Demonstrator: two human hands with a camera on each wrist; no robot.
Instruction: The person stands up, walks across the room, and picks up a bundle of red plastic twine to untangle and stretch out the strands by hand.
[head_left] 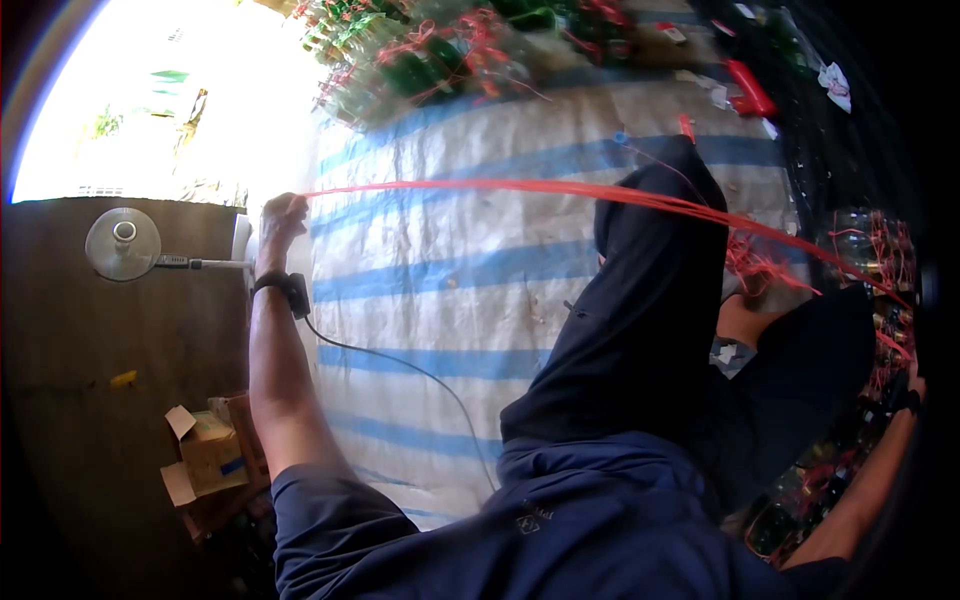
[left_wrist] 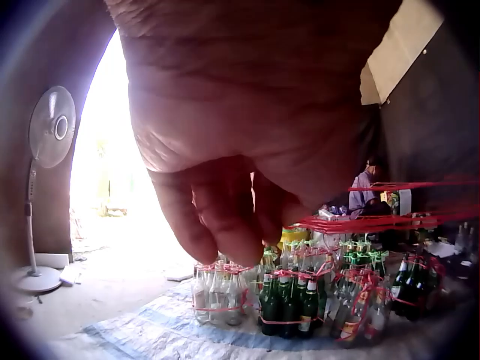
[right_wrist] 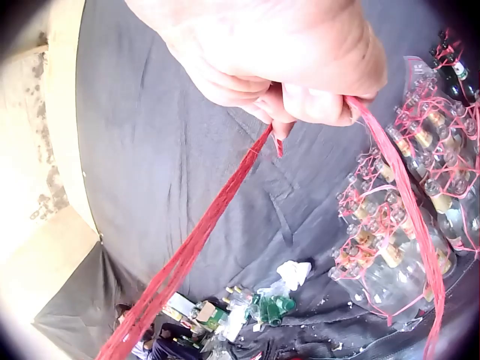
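Observation:
A bundle of red plastic twine strands (head_left: 520, 186) runs taut across the view, over the seated person's raised knee. At its left end the left hand (head_left: 283, 218), arm stretched out, grips the strands with curled fingers. That palm (left_wrist: 247, 97) fills the upper left wrist view, with the red strands (left_wrist: 375, 223) leading off to the right. At the far right edge of the head view, the right hand (head_left: 915, 384) is only partly visible. The right wrist view shows that hand (right_wrist: 277, 64) closed around the twine (right_wrist: 187, 251), a loose length hanging from its other side.
Clear bottles tied in bundles (right_wrist: 386, 240) stand by the right hand. More tied bottles (left_wrist: 289, 304) stand on the striped blue-and-white sheet (head_left: 430, 270). A standing fan (head_left: 123, 245) and cardboard box (head_left: 212, 450) are at left. Another person (left_wrist: 364, 187) sits farther back.

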